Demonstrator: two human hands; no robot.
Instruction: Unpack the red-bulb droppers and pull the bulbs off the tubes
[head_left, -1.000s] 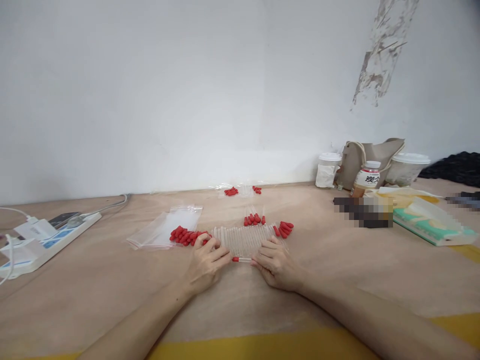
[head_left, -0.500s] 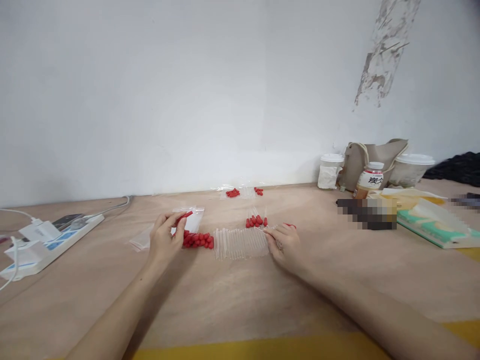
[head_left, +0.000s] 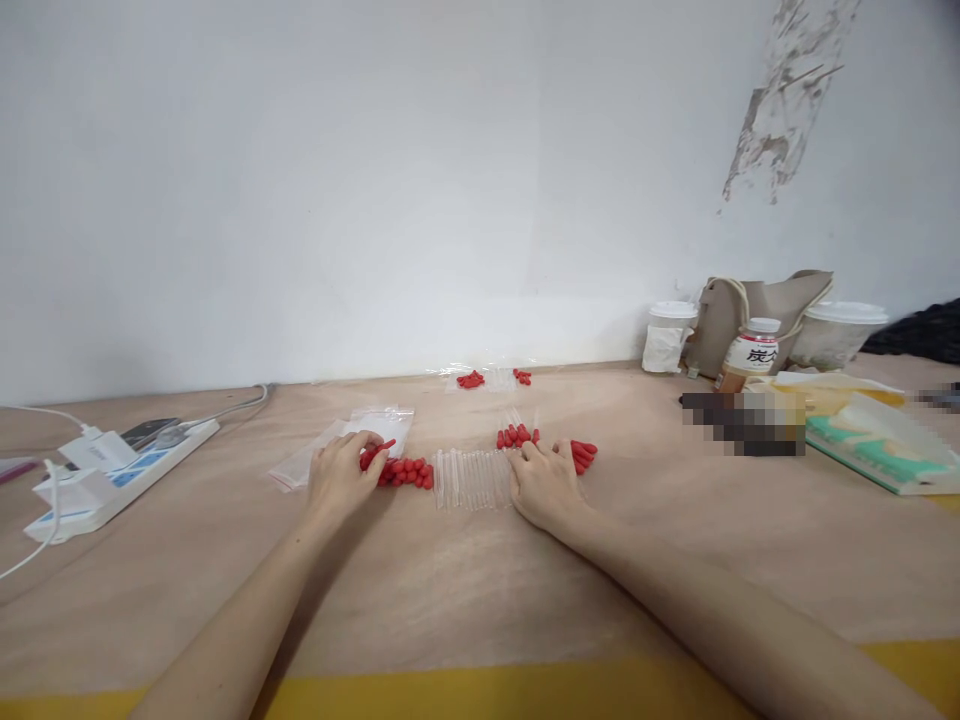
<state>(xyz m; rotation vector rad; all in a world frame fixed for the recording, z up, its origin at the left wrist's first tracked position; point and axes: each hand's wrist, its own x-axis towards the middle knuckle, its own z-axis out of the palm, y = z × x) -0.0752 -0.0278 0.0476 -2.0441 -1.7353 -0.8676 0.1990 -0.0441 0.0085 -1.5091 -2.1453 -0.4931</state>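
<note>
My left hand pinches a slim red rubber bulb between thumb and fingers. It hovers at the left end of a pile of red rubber bulbs. To the right of that pile lies a row of clear thin tubes, side by side. My right hand rests palm down over the row's right end, its fingers apart and the fingertips touching the tubes. Just behind it are several droppers with red bulbs, their clear tubes pointing away. More red bulbs show beyond its right side, partly hidden.
Clear bags with red pieces lie by the wall. Flat plastic bags sit behind my left hand. At left is a power strip with chargers. A lidded cup, a bottle and a tissue pack stand or lie right.
My right hand has come down and left onto the tubes, its fingers no longer pinching a clear tube. My left hand has lowered slightly towards the pile, still holding the red bulb.
</note>
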